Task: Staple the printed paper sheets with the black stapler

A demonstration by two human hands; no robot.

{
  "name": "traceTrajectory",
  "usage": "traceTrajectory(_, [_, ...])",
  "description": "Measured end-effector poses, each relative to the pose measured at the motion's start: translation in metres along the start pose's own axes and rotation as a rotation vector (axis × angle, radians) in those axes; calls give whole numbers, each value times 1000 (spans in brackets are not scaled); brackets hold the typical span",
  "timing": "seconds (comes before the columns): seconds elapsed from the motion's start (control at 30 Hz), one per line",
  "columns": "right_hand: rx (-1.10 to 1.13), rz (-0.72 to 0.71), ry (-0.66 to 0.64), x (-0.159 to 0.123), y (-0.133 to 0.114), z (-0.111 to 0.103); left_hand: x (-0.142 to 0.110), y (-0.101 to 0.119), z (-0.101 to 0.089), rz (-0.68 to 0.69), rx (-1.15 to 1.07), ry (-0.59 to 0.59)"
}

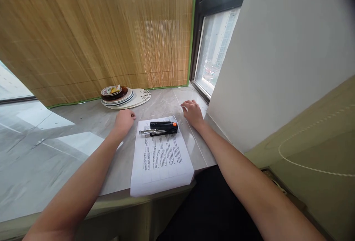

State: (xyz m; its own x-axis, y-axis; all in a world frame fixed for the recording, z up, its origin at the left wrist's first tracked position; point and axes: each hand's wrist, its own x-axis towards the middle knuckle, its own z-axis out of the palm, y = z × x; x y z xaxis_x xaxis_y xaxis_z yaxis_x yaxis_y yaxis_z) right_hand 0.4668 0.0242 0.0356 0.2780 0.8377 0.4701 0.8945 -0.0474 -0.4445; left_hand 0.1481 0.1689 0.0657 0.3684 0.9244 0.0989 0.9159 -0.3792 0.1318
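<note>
A black stapler (164,127) with an orange button lies across printed sheets of paper (162,174) on the grey counter. Its metal lower arm points left and the jaw is spread a little. The paper's near end hangs over the counter's front edge. To the left of the sheets rests my left hand (125,119), loosely curled, with nothing visible in it. On the other side, my right hand (192,111) lies on the counter with its fingers bent and somewhat apart, holding nothing. Neither hand touches the stapler or the paper.
Stacked plates (118,97) stand at the back on a larger oval plate (142,97), with something yellow on top. Behind them hangs a bamboo blind (111,30). A window (216,48) and white wall (277,48) bound the right side. A beaded cord (305,169) hangs there.
</note>
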Motion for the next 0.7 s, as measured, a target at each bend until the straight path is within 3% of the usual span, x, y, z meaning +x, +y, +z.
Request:
traceTrajectory(0.13, [308,-199,-41,-11,-36,-4,5,-4,6,15,-31,42])
traceTrajectory(0.23, [460,-291,-234,-23,-65,-8,7,-9,11,35,-34,74])
traceTrajectory(0.33, [343,-372,-417,-35,-89,-9,9,-10,15,46,-56,103])
traceTrajectory(0.4, [193,-387,-466,-40,-99,-6,8,-7,17,79,-103,143])
traceTrajectory(0.53, [46,-364,-436,-41,-104,-1,5,5,18,182,-373,202])
traceTrajectory(0.7, [22,-305,-330,-35,-92,-9,2,19,21,200,-653,267])
